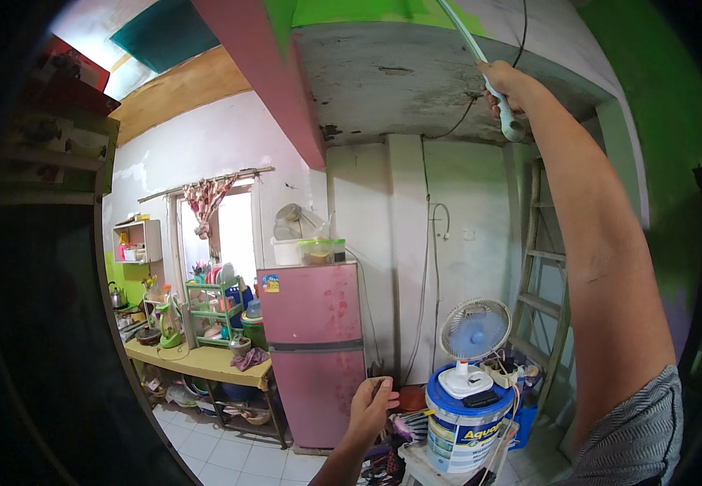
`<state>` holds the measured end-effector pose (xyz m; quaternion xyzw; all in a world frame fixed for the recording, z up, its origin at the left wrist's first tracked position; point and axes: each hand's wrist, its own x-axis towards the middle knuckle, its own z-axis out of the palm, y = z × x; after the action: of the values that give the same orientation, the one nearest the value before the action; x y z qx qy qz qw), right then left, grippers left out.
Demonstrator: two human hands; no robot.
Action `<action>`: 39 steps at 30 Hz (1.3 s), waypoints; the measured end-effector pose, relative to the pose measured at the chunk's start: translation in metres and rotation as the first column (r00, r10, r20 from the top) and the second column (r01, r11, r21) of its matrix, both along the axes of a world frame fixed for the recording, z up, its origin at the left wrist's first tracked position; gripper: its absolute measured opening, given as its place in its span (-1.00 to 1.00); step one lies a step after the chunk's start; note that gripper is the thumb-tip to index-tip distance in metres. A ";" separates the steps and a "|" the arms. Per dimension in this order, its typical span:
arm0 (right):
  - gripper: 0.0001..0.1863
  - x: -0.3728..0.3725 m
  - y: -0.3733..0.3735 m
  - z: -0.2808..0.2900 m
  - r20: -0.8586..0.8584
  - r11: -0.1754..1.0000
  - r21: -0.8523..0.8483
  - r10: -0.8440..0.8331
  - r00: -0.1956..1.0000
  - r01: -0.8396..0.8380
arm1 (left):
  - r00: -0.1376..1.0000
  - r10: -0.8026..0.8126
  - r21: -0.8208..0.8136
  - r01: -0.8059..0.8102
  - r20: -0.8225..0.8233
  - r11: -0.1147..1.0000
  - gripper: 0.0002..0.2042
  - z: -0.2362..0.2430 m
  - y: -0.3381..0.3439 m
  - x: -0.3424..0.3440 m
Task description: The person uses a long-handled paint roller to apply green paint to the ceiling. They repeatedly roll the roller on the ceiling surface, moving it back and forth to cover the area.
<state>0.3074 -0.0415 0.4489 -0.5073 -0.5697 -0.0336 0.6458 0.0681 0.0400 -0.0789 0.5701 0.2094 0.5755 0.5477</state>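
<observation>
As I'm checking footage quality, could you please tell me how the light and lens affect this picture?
Head view: the window is blown out white, while the far left sinks into darkness; head view: fisheye bends edges, and the corners go black; head view: the right hand and pole look fairly sharp.

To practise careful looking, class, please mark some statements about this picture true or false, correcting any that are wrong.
1. The right hand grips a pale pole. True.
2. The left hand is higher in the picture than the right hand. False: the left hand is lower.
3. The refrigerator is green. False: the refrigerator is pink.
4. The fan shows above the blue-lidded bucket. True.
5. The ladder appears left of the refrigerator. False: the ladder appears to its right.
</observation>
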 end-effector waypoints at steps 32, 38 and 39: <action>-0.38 0.054 -0.025 -0.304 -0.033 0.993 -0.104 -0.053 0.998 0.049 | 0.948 -0.228 0.141 0.262 -0.220 0.955 -0.68 -0.038 -0.029 0.061; -0.52 0.046 -0.092 -0.510 -0.018 0.933 -0.349 -0.104 0.994 0.091 | 0.916 -0.273 0.127 0.320 -0.295 0.939 -0.68 -0.040 -0.045 0.080; -0.54 0.054 -0.101 -0.555 -0.029 0.928 -0.352 -0.137 0.990 0.118 | 0.906 -0.302 0.115 0.347 -0.296 0.931 -0.68 -0.041 -0.048 0.092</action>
<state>0.3612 -0.1426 -0.1062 -0.6506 -0.5151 0.0396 0.5566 0.1597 -0.0078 -0.1203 0.7141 0.1365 0.4073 0.5527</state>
